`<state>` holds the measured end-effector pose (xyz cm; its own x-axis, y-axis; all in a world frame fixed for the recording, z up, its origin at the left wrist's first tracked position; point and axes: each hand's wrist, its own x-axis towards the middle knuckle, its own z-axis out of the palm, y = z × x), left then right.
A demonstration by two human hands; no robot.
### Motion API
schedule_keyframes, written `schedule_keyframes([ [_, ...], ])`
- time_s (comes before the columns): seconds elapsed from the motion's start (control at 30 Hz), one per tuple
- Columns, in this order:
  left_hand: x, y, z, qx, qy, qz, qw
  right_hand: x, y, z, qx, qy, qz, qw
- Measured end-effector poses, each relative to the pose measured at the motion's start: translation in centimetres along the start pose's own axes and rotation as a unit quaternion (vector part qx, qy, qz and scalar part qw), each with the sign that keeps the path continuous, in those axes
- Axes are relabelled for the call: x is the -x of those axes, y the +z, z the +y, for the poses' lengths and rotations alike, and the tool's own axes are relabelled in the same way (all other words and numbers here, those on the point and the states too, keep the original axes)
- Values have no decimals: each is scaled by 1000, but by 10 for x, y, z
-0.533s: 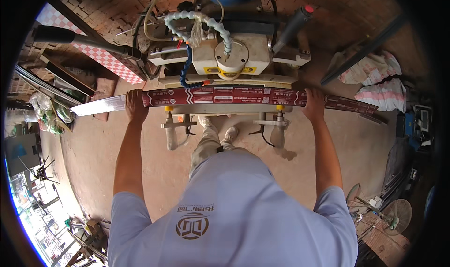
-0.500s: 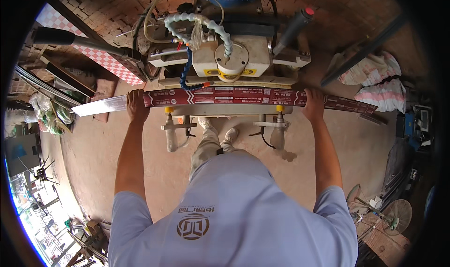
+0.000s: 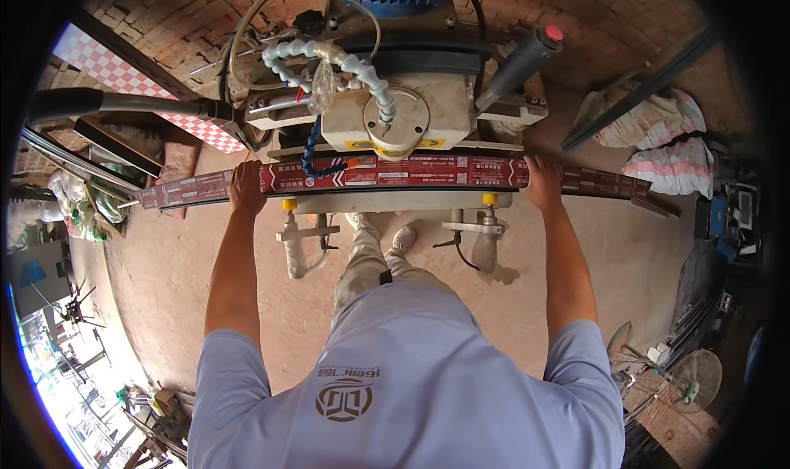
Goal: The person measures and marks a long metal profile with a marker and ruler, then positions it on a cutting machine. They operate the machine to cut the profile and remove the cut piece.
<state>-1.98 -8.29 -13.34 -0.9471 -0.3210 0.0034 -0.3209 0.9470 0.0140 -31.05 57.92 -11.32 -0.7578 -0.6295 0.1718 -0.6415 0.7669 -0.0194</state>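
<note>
A long straight profile bar [image 3: 395, 171], wrapped in dark red printed film, lies crosswise on the bed of a machine, under its white head [image 3: 395, 119]. My left hand [image 3: 247, 189] is wrapped round the bar left of the head. On the right, my right hand [image 3: 542, 183] grips it the same way, thumb on the near side. Both ends of the bar stick out past my hands. A blue segmented hose [image 3: 313, 144] with an orange nozzle tip reaches down over the bar's middle. Part of my fingers is hidden behind the bar.
Two clamps with yellow tips, left [image 3: 289, 205] and right [image 3: 490, 199], stand at the bed's near edge. A black handle with a red button [image 3: 527, 58] rises at the back right. White sacks [image 3: 671, 169] lie far right; a fan [image 3: 696, 378] stands lower right.
The bar has turned or tilted in my hands: its left end was bright with glare and now shows red film. It sits slightly farther back against the machine. The view has shifted a little.
</note>
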Motion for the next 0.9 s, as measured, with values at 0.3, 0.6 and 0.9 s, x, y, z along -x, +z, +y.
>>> schedule_keyframes([
  [0.3,-24,-13,8,8,-62,-94,994,-23,10,16,20,19,-101,995],
  [0.6,-30,-12,4,4,-58,-137,989,-34,7,14,67,47,-177,981],
  [0.9,-24,-3,-1,22,-41,-118,992,-40,5,0,93,86,-231,965],
])
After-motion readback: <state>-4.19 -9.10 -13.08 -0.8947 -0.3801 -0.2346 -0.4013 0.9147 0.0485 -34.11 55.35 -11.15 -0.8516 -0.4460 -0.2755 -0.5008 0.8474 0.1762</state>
